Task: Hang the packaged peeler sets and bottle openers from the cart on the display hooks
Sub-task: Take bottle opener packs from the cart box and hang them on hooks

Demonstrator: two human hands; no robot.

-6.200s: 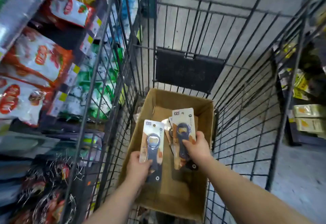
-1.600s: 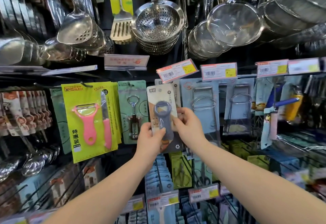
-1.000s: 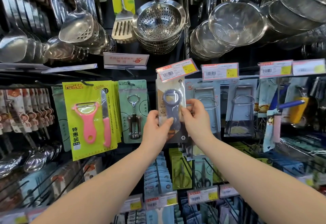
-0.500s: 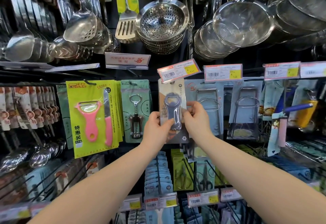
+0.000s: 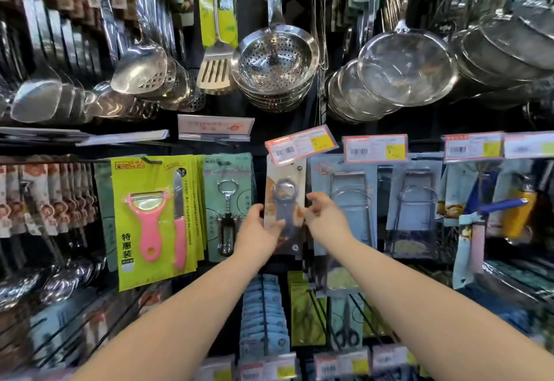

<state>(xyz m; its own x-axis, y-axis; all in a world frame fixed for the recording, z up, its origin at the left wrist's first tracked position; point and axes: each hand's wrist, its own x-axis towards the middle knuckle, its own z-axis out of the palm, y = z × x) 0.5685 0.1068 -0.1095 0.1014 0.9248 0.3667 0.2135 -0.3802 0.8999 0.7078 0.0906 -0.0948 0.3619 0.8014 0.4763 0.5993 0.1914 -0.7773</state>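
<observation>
Packed display wall (image 5: 260,2), left hand (image 5: 257,230), right hand (image 5: 326,218) pinching opener card (image 5: 284,176) edges

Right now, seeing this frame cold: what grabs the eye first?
Dead centre, the left hand and right hand pinch a packaged bottle opener just under a tilted price tag. Left of it hangs a lime-green peeler set with a pink peeler. Above hang a perforated steel colander and a mesh strainer.
</observation>
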